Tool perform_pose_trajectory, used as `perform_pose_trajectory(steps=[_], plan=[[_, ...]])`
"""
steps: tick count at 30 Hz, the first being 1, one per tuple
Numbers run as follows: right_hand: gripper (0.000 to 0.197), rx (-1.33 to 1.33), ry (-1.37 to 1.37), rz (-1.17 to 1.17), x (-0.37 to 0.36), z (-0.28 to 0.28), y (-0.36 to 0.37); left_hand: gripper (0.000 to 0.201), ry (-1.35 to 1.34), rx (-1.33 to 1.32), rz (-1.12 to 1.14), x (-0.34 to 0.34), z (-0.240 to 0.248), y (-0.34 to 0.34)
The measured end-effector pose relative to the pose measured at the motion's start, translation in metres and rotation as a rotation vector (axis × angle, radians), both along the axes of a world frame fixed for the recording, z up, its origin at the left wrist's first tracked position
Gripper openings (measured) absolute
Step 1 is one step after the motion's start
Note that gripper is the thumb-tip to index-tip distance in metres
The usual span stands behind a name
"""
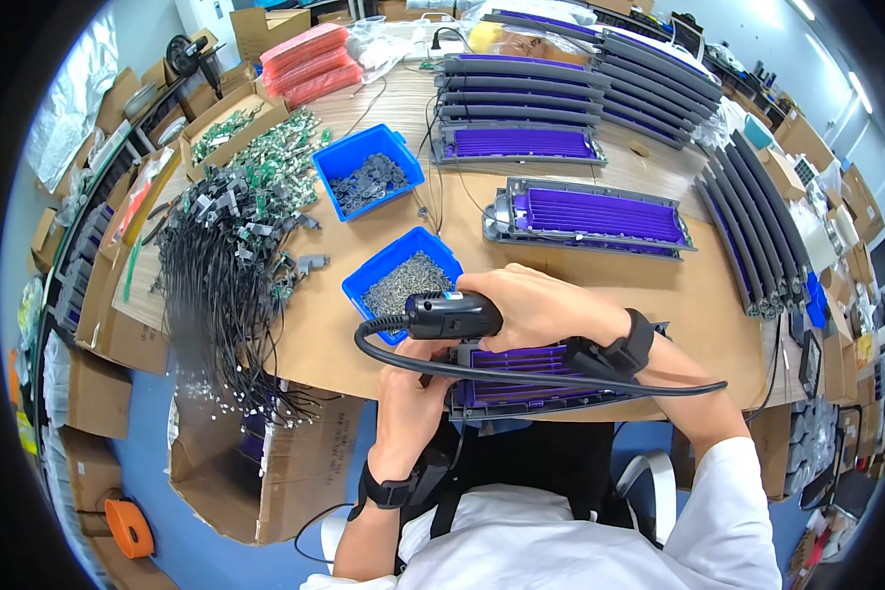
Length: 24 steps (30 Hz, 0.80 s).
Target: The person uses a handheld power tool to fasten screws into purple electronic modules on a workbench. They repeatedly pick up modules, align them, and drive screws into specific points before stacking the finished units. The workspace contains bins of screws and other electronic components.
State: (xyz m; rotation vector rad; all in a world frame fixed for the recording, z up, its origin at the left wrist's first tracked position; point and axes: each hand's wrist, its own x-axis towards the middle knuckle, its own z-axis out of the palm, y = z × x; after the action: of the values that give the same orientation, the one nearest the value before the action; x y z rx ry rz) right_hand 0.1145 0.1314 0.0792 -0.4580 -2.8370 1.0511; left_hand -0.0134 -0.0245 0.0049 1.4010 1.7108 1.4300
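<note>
- White shirt (560, 541) at lower rim
- Right hand (536, 303) wrapped round black corded tool (452, 315)
- Left hand (410, 393) curled at left end of purple panel (526, 361); hold hidden, cannot tell
- Panel along near table edge; bare brown sheet (723, 315) rightward

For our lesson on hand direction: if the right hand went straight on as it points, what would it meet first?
Likely the nearer blue bin of small metal parts, up and left of the right hand, which grips a black handheld tool. Depth is unclear; it might pass above.
</note>
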Motion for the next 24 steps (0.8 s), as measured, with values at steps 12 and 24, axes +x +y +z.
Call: perform_pose_trajectory(steps=[12,24], plan=[[0.055,-0.038,-0.076,0.025,-0.006,0.005,0.0,0.034,-0.037,-0.002,-0.042,-0.004,-0.005,-0.003],[0.041,-0.218,0.414,-0.242,-0.007,0.064,-0.019,0.032,-0.002,0.072,0.015,-0.01,0.005,-0.008]])
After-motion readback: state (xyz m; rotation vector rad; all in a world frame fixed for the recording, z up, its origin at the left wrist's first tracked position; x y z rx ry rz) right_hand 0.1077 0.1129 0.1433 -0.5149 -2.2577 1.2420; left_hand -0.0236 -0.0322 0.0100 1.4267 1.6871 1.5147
